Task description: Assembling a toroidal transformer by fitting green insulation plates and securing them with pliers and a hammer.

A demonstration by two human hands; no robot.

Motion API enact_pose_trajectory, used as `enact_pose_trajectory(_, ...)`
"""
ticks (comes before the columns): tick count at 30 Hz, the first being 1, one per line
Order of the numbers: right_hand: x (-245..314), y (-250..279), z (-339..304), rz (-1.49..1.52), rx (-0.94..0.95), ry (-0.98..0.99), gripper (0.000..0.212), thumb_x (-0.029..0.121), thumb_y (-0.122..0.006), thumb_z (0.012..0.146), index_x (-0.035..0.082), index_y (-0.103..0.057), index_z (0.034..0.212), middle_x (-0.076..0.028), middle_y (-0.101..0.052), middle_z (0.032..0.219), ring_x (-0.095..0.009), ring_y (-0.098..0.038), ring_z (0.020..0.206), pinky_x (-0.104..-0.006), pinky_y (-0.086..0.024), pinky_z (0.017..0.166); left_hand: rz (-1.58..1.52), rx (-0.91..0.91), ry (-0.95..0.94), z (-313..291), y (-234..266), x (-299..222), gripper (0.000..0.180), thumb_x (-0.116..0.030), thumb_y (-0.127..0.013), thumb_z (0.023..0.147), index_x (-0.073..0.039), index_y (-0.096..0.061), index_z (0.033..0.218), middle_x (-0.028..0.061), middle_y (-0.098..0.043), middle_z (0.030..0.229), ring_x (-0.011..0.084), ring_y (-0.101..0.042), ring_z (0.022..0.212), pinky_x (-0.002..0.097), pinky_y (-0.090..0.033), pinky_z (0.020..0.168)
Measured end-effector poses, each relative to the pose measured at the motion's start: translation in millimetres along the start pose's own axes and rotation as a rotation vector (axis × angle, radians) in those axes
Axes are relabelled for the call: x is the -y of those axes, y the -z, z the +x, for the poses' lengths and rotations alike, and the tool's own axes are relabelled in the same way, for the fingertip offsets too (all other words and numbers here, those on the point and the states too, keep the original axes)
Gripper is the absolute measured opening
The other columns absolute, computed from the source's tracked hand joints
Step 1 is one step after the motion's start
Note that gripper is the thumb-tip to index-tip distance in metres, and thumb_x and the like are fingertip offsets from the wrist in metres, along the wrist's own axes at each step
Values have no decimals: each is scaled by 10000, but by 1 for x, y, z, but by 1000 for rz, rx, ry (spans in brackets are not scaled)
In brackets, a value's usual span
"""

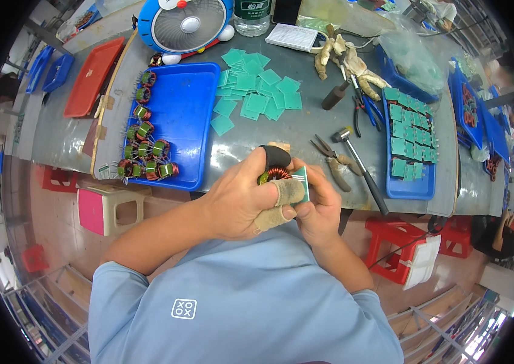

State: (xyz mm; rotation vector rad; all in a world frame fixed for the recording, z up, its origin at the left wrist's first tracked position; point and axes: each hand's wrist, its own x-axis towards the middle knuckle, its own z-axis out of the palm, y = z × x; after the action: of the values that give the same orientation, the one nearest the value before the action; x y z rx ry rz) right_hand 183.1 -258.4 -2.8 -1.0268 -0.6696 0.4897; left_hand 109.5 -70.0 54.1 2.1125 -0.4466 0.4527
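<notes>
Close in front of my chest, at the table's near edge, both hands meet. My left hand [239,193], with tan cloth wraps and a black cover on some fingers, is closed on a copper-wound toroidal coil [277,173]. Several pale leads stick out of the coil toward a small green board [303,183]. My right hand [321,211] pinches that board along its edge, against the lead ends. Whether the leads pass through the board, I cannot tell. The fingers hide most of the coil.
Left, a blue tray [185,115] holds several coils [145,149]. Loose green boards [258,86] lie mid-table. Pliers [337,162], a hammer [361,170] and blue-handled cutters [368,110] lie to the right, before a blue tray [411,190] of board-topped coils. A cartoon fan [189,25] stands behind.
</notes>
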Motion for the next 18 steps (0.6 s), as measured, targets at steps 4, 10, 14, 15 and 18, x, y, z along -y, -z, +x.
enact_pose_trajectory(4, -4, 1, -4, -40, -14, -12, 724, 289, -798, 943, -55, -494, 1503, -141, -538, 1410, -248, -557, 1304, -389, -446, 1107, 120, 129, -39, -1, 7, 9, 338, -344, -742, 962, -64, -675, 1139, 249, -544, 1253, 370, -650, 978, 435, -582, 771)
enact_pose_trajectory(10, 6, -8, -1, -161, -62, 46, 759, 291, -837, 902, -54, -510, 1495, -151, -558, 1378, -241, -570, 1261, -376, -456, 1080, 47, -9, -12, 8, 4, 4, 268, -297, -758, 943, -63, -680, 1047, 191, -593, 1102, 331, -655, 828, 409, -557, 683)
enact_pose_trajectory(14, 2, -8, 1, -456, -152, 253, 785, 297, -887, 833, -44, -558, 1459, -154, -605, 1300, -238, -615, 1140, -372, -511, 974, -389, -115, 244, 14, -3, -5, 342, -183, -603, 1029, 13, -502, 1290, 130, -594, 1101, 204, -597, 973, 336, -493, 869)
enact_pose_trajectory(15, 5, -6, 5, -457, -153, 256, 785, 297, -887, 833, -44, -558, 1459, -154, -605, 1300, -238, -615, 1140, -372, -511, 974, -388, -114, 242, 17, 2, -9, 342, -183, -603, 1029, 13, -502, 1290, 130, -594, 1101, 204, -597, 973, 336, -493, 869)
enact_pose_trajectory(18, 18, -2, 12, -775, -80, 374, 763, 298, -903, 797, -40, -605, 1411, -159, -640, 1223, -265, -646, 1056, -367, -533, 916, -641, 31, 649, 20, 13, -20, 384, -192, -548, 1061, -48, -479, 1410, 93, -553, 1194, 139, -545, 1010, 312, -497, 826)
